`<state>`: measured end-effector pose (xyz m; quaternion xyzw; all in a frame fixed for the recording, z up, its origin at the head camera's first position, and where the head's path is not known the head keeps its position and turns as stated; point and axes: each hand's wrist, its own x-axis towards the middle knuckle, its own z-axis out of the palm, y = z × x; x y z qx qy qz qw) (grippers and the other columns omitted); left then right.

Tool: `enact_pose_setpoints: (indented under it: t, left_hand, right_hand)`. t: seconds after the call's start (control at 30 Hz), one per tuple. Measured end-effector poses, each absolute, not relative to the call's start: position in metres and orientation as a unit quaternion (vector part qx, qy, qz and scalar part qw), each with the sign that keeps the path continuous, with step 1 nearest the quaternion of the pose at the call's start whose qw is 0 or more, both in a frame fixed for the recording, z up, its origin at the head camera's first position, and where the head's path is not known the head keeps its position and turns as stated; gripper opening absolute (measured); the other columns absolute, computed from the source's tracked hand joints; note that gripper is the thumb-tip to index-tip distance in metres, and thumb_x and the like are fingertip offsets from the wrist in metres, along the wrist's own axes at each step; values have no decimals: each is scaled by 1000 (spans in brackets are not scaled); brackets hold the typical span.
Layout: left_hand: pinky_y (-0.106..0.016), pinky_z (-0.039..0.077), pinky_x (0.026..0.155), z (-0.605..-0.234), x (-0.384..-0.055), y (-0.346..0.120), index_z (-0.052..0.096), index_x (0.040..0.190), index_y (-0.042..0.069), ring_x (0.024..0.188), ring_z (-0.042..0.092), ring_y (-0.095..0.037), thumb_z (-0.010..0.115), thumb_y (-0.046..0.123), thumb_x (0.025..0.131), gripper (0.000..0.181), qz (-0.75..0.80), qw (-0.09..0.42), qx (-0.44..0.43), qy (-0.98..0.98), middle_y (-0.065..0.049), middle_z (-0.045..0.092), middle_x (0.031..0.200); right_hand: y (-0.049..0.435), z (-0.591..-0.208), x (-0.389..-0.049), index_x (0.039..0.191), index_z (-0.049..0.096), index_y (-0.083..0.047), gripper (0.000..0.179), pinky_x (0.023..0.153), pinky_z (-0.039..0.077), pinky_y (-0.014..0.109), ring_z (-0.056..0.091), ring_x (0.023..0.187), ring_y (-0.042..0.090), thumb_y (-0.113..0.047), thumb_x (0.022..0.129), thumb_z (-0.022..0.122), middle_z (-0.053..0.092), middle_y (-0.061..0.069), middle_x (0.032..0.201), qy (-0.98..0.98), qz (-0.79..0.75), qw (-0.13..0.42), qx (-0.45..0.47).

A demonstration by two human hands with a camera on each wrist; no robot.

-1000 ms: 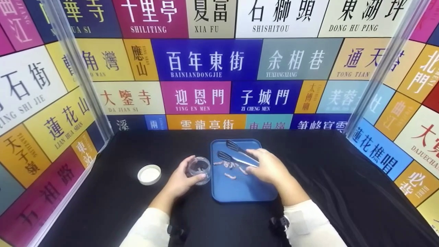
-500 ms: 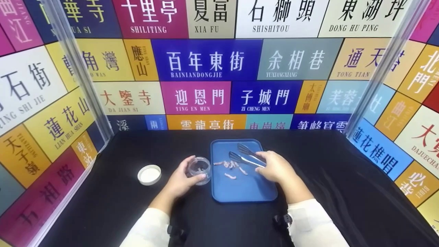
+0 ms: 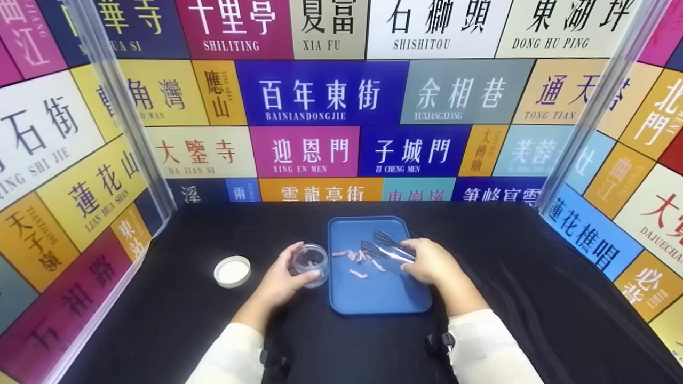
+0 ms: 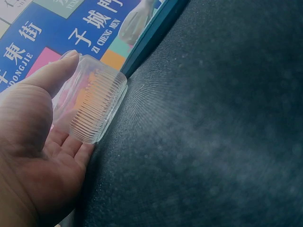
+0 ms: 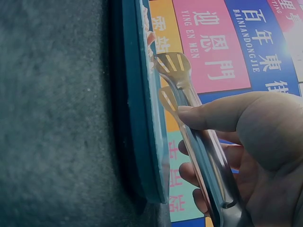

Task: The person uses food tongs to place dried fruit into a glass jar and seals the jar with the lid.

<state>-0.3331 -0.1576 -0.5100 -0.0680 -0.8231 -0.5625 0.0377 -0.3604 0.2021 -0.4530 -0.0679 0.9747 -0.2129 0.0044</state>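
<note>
My left hand [image 3: 283, 277] holds a clear jar [image 3: 311, 261] upright beside the tray, fingers and thumb curled round it. A little pale stuff shows inside it. In the left wrist view the ribbed wall of the jar [image 4: 99, 101] faces me. With my right hand [image 3: 429, 261] I grip metal tongs [image 3: 392, 253] with slotted heads, their arms spread apart. The tongs' tips sit over the blue tray [image 3: 379, 298], right at a small heap of pinkish strips [image 3: 358, 273]. In the right wrist view the tongs [image 5: 199, 123] reach in over the tray's rim [image 5: 142, 118].
A round white lid [image 3: 232, 271] lies on the black tablecloth [image 3: 176, 320] left of the jar. Panels with colourful Chinese signs [image 3: 320, 90] stand behind and on both sides of the table.
The tongs first drew back to the right, then came lower toward the strips, their heads turning. My left hand and the jar have stayed in place.
</note>
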Motion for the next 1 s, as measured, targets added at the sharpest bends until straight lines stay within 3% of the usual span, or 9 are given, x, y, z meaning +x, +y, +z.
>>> enact_pose_setpoints:
  t: [0.77,1.0]
  left_hand:
    - [-56,42,126,-511,-335,-158,43,162,11,148,55,-36,90,30,88,89,-568,40,-78,-818,-14,56,161]
    - [-56,41,126,-512,-335,-158,44,161,12,149,54,-36,89,32,88,88,-565,41,-77,-820,-14,56,161]
  right_hand:
    - [198,-454,-360,145,67,-13,46,119,45,64,61,139,43,-15,99,72,66,19,148,974,-219,16,-60]
    - [197,-454,-360,140,71,-15,40,112,51,62,68,122,37,-13,100,70,71,17,141,974,-220,9,-52]
